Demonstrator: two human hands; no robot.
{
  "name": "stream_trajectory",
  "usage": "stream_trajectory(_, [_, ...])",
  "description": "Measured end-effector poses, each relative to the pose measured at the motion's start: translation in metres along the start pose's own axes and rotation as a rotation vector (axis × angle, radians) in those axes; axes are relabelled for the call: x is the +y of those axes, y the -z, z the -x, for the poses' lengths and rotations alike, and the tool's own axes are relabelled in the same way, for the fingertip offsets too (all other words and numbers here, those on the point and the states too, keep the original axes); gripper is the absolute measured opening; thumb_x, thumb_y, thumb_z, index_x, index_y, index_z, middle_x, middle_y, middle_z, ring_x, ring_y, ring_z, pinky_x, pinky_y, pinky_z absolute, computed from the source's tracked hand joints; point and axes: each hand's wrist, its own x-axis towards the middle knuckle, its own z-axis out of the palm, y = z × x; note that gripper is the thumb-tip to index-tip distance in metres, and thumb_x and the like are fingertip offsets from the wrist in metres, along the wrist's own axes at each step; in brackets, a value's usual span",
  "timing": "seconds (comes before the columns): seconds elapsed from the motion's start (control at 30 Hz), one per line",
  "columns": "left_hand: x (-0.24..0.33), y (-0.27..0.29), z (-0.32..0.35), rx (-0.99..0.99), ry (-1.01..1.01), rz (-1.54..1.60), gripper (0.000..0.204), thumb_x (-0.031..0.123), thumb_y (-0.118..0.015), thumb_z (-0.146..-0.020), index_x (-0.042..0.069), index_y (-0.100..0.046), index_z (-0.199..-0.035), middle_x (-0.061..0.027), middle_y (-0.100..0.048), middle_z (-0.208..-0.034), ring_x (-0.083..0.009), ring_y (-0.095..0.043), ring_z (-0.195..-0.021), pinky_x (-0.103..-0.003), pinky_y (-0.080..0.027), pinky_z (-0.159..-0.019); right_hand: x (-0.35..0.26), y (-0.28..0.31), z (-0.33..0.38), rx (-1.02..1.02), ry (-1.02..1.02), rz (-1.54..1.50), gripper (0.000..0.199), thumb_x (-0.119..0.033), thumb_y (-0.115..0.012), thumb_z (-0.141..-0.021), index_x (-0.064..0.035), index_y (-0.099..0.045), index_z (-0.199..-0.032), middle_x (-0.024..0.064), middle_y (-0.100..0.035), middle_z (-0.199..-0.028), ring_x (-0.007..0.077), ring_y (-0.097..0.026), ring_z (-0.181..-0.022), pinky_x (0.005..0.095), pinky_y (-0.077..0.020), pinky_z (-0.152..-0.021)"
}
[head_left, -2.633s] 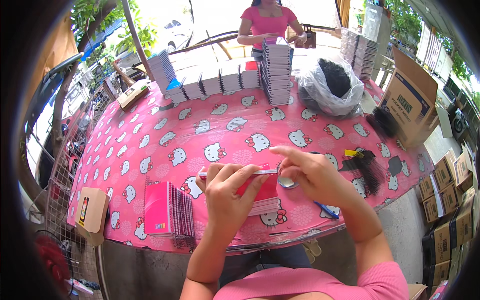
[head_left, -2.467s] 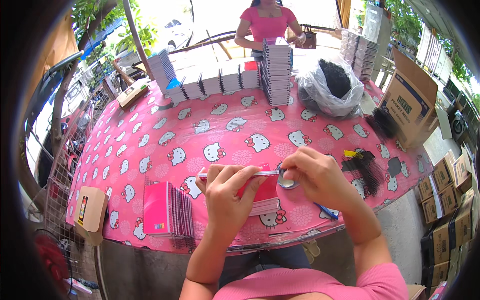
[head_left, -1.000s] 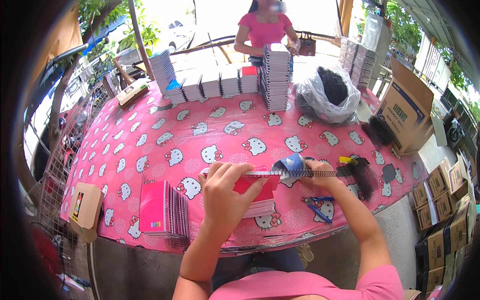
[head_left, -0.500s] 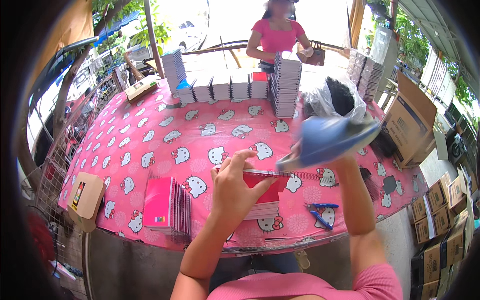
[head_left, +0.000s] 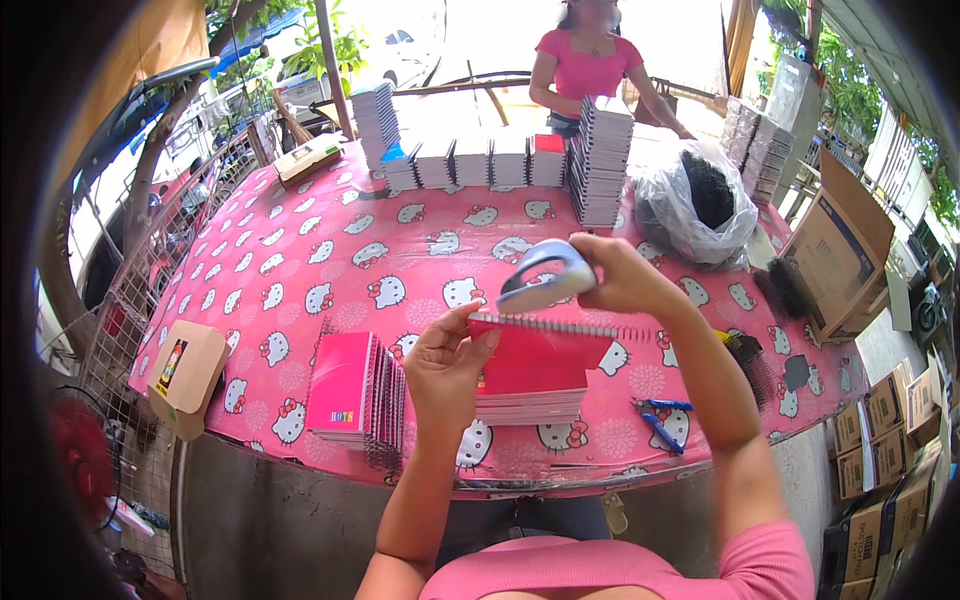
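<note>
Tan carton: a small cardboard carton stands at the table's left side, well apart from both hands.
Pink notebook pile: pink spiral notebooks lie just left of the left hand, their coiled edges to the right.
Left hand: this hand pinches with thumb against fingers, closed on the left end of a red notebook; no gap shows at the pinch.
Red notebook: it is right of the left hand's grip, its coiled edge on the far side, above a stack of red-covered notebooks; where its cover ends and the stack's top begins is hard to tell.
Spiral coil: the dark coil has its long axis left to right, tilting slightly nearer at the right. Its left end is by the left fingertips; its bare right end runs past the notebook toward the right forearm.
Blue-grey hand tool: this rounded tool is over the far side of the coil, apparently clear of it; its exact kind is unclear.
Right hand: this hand is wrapped around the tool's right end, above the coil's right part; the left is nearer the coil's left end.
Blue-handled pliers: these lie right of the stack, handles spread, held by neither hand.
Black coils: a loose heap rests farther right, beyond the right forearm.
</note>
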Motion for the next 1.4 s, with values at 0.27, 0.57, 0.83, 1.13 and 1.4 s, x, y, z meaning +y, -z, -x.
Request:
stream_trajectory(0.27, [-0.001, 0.012, 0.003, -0.001, 0.074, 0.130, 0.028, -0.012, -0.068, -0.079, -0.005, -0.065, -0.106, -0.0108, -0.068, -0.096, -0.0119, -0.065, -0.081, -0.024, -0.055, -0.074, 0.033, -0.010, 0.010, 0.112, -0.258, 0.455, 0.040, -0.008, -0.069, -0.066, -0.0024, -0.056, -0.104, 0.0146, -0.067, -0.093, 0.0320, -0.065, -0.092, 0.0428, -0.0506, -0.074])
stream_trajectory(0.57, [0.026, -0.019, 0.001, -0.104, -0.727, -0.309, 0.026, -0.005, -0.078, -0.072, 0.003, -0.063, -0.092, -0.0112, -0.069, -0.091, -0.0184, -0.067, -0.080, -0.028, -0.056, -0.073, 0.127, -0.045, 0.146, 0.071, -0.477, 0.824, 0.066, -0.016, -0.067, -0.074, -0.0040, -0.038, -0.132, 0.0216, -0.038, -0.140, 0.0389, -0.036, -0.131, 0.0483, -0.0369, -0.101])
stream_trajectory(0.83, [-0.008, -0.007, 0.036, -0.406, -0.648, -0.619, 0.022, -0.011, -0.068, -0.072, 0.000, -0.065, -0.091, -0.0149, -0.067, -0.099, -0.0257, -0.066, -0.084, -0.032, -0.053, -0.069, 0.066, -0.068, 0.252, 0.095, -0.452, 0.589, 0.060, -0.030, -0.070, -0.079, -0.0018, -0.051, -0.127, 0.0198, -0.048, -0.128, 0.0365, -0.044, -0.120, 0.0483, -0.0340, -0.100])
stream_trajectory(1.13, [-0.009, -0.019, 0.037, -0.249, -0.708, -0.543, 0.027, -0.002, -0.082, -0.067, 0.000, -0.058, -0.078, -0.0162, -0.068, -0.089, -0.0265, -0.066, -0.079, -0.034, -0.054, -0.066, -0.069, -0.063, 0.163, 0.320, 0.007, 0.239, 0.048, -0.019, -0.074, -0.077, -0.0037, -0.057, -0.119, 0.0143, -0.059, -0.112, 0.0324, -0.057, -0.102, 0.0439, -0.0430, -0.092])
stream_trajectory(1.4, [-0.009, -0.020, 0.039, -0.303, -0.821, -0.544, 0.023, -0.009, -0.074, -0.068, -0.002, -0.064, -0.088, -0.0151, -0.069, -0.092, -0.0275, -0.067, -0.082, -0.036, -0.055, -0.071, -0.055, -0.057, 0.147, -0.061, -0.296, -0.654, 0.038, -0.023, -0.071, -0.084, 0.0001, -0.061, -0.112, 0.0124, -0.065, -0.099, 0.0255, -0.064, -0.089, 0.0400, -0.0521, -0.075])
